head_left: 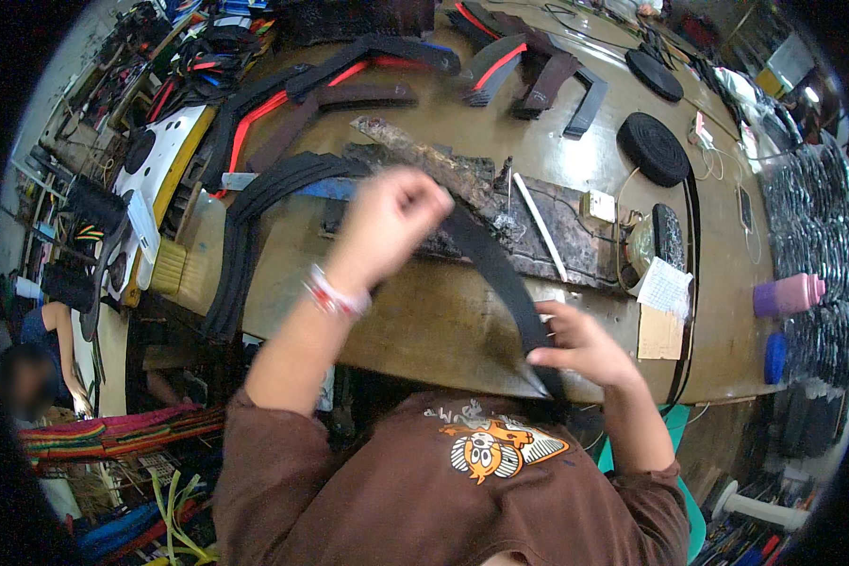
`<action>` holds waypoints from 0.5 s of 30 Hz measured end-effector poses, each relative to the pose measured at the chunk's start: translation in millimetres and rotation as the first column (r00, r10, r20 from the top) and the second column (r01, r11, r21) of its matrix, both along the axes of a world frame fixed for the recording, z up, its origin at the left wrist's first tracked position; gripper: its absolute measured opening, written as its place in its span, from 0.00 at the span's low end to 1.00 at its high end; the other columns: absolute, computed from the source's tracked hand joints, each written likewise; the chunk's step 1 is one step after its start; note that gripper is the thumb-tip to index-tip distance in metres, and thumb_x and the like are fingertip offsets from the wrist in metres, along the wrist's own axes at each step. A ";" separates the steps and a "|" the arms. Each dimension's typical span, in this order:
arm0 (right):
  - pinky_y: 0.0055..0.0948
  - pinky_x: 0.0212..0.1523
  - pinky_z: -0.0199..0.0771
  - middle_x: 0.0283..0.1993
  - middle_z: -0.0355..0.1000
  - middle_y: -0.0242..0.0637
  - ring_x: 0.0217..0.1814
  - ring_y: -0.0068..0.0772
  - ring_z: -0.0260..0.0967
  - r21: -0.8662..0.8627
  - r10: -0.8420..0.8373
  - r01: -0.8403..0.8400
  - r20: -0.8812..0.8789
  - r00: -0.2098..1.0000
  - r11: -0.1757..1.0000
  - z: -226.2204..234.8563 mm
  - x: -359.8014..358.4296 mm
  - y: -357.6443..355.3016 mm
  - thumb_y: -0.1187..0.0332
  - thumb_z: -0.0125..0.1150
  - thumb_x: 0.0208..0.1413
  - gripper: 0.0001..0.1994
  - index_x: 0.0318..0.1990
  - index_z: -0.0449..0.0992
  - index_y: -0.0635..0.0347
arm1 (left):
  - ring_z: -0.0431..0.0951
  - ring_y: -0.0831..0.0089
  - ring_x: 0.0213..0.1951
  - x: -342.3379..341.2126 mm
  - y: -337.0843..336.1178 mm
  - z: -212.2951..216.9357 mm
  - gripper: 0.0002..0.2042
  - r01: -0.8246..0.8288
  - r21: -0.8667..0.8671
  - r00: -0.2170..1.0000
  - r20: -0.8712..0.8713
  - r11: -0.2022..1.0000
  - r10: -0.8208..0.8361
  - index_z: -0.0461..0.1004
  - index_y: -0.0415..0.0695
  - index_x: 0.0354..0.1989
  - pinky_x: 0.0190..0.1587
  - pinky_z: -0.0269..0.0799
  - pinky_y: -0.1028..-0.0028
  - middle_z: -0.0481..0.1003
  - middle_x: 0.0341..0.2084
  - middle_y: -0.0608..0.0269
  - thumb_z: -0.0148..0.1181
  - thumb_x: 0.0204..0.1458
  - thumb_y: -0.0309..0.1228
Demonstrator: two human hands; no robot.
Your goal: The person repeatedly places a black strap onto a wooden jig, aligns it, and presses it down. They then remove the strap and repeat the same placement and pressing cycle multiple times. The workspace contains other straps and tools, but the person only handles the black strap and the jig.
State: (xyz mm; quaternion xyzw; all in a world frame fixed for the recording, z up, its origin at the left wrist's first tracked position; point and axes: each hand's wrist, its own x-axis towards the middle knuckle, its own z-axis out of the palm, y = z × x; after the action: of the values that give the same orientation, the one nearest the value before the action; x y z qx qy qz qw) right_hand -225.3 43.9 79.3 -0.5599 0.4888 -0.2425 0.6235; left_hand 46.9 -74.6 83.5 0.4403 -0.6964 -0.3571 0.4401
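Note:
A black webbing strap [495, 267] curves down between my two hands, over the near part of the table. My left hand [393, 226], slightly blurred, is closed with its fingertips pinched at the strap's upper end. Lower down on the right, my right hand [580, 347] grips the same strap between thumb and fingers. Beneath the strap's upper part lies a dark, worn work board [585, 222]. A thin white stick [540, 226] and a rough, stained strip of board [415, 156] rest on it. Beside my left hand, a stack of folded black straps [245, 222] bends over the table.
More black and red strap bundles [368, 57] lie along the table's far side. A black webbing roll [653, 149] sits at right, near a small white box [597, 206], paper [665, 286] and a pink-purple bottle [788, 295]. Another person [52, 358] is at far left.

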 end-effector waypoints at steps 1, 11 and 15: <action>0.20 0.40 0.67 0.36 0.72 0.31 0.38 0.19 0.68 0.001 -0.039 0.039 0.001 0.999 0.999 15.2 -9.3 -1.3 0.74 0.68 0.46 0.25 0.53 0.66 0.65 | 0.74 0.77 0.26 18.5 -24.1 14.4 0.11 -0.042 0.008 0.997 0.064 0.999 0.041 0.76 0.39 0.26 0.32 0.69 0.75 0.75 0.22 0.63 0.62 0.50 0.35; 0.37 0.30 0.68 0.24 0.71 0.54 0.25 0.46 0.71 -0.614 -0.519 0.103 -0.551 0.654 0.782 20.6 -17.9 -56.4 0.60 0.67 0.47 0.17 0.30 0.75 0.69 | 0.79 0.59 0.37 66.9 -148.2 -23.3 0.17 -0.299 0.019 0.805 0.541 0.954 0.242 0.78 0.41 0.24 0.44 0.71 0.65 0.78 0.28 0.51 0.69 0.40 0.44; 0.38 0.29 0.67 0.23 0.70 0.56 0.23 0.50 0.69 -0.415 -0.436 0.195 -0.630 0.642 0.888 -3.2 -11.0 -49.2 0.56 0.66 0.49 0.19 0.29 0.75 0.68 | 0.78 0.65 0.31 67.5 -152.7 -27.2 0.21 -0.276 -0.030 0.745 0.625 0.961 0.233 0.77 0.37 0.28 0.39 0.72 0.68 0.78 0.26 0.53 0.68 0.42 0.46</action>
State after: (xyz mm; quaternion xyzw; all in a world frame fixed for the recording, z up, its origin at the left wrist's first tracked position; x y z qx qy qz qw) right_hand -236.3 -5.3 76.1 -0.6042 0.7368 -0.1882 0.2381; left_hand 114.5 -227.4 56.3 0.6379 -0.7239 -0.1504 0.2157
